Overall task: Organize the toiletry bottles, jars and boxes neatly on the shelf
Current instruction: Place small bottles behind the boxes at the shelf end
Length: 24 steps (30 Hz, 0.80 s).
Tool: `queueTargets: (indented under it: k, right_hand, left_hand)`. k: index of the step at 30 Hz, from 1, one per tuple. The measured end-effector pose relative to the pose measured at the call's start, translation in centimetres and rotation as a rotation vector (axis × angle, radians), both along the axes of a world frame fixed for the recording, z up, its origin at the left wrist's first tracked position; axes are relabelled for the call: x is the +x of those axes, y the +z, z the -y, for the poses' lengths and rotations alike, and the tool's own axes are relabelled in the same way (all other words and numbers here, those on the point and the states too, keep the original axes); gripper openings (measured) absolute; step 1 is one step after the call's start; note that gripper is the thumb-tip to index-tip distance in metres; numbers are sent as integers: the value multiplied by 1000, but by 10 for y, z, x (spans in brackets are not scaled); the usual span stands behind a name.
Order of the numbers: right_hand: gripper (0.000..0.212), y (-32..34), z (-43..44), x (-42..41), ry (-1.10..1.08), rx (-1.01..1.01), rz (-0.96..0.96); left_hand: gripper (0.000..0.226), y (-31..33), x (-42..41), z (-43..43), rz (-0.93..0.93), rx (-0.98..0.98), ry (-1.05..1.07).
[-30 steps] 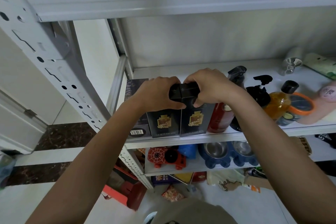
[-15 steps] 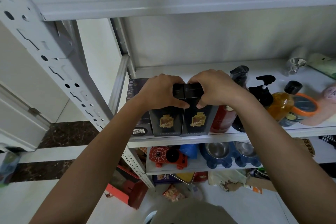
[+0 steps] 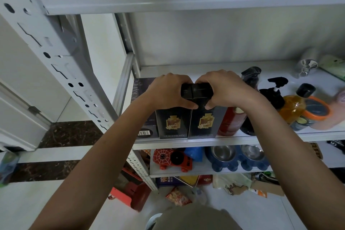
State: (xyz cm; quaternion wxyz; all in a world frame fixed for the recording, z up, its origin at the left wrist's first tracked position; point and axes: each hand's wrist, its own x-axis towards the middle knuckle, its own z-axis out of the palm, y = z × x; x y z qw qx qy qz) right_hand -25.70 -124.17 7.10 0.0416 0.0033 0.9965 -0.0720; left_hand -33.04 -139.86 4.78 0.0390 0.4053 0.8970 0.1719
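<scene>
We've got both tops gripped: our left hand [image 3: 168,92] curls round the left tall black carton with a gold emblem [image 3: 172,123], and our right hand [image 3: 222,89] round the matching black carton [image 3: 203,123], thumbs in front. The cartons stand upright and touching at the front edge of the white metal shelf [image 3: 242,139]. A dark red bottle [image 3: 230,122] sits just beside the right one, and a grey box [image 3: 143,87] is left of the pair, possibly touching. Both forearms reach up, knuckles on top.

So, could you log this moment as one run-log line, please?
left hand: grips left black box | right hand: grips right black box | boxes: upright, adjacent, at shelf front
</scene>
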Motion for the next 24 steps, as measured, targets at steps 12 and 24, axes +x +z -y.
queueTargets:
  k: [12,24]
  right_hand:
    - [80,24,-16,-11,86,-230,307]
    - [41,49,71,-130,202,-190,283]
  left_hand:
    - [57,-44,22,56,-328,469,111]
    - [45,-171,60,108,-476,285,296]
